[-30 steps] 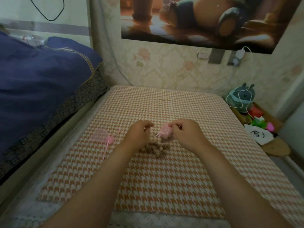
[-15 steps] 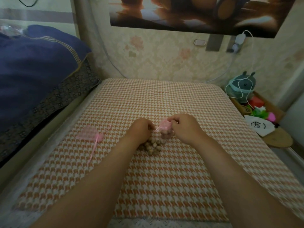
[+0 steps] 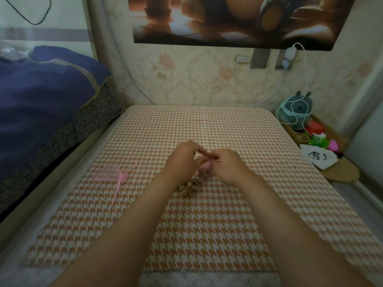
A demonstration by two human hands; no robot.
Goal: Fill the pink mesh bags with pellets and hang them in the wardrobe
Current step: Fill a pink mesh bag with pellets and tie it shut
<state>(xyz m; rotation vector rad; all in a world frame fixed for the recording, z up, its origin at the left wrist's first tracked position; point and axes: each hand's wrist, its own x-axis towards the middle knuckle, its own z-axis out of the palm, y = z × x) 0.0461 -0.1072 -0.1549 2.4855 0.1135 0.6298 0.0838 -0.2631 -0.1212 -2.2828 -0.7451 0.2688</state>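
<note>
Floral wallpaper (image 3: pixel 207 83) and a dark poster (image 3: pixel 228 21) rise behind the houndstooth surface (image 3: pixel 207 228). Navy bedding (image 3: pixel 41 104) lies beside its left edge.

An orange-and-white houndstooth cloth (image 3: pixel 207 235) covers the wide flat surface. On it lie a flat pink mesh bag (image 3: pixel 108 175) with a ribbon drawstring, at left, and a small heap of brown round pellets (image 3: pixel 189 188) near the middle.

**No words to read**

I can't read any text, number or brand from where I'm looking. The white cloth pouch (image 3: pixel 318 159) off to my right has a black mark drawn on it. It looks like a doodled face rather than letters, and I can't make a word of it. The part of the wall poster (image 3: pixel 238 19) I can see is picture only.
</note>
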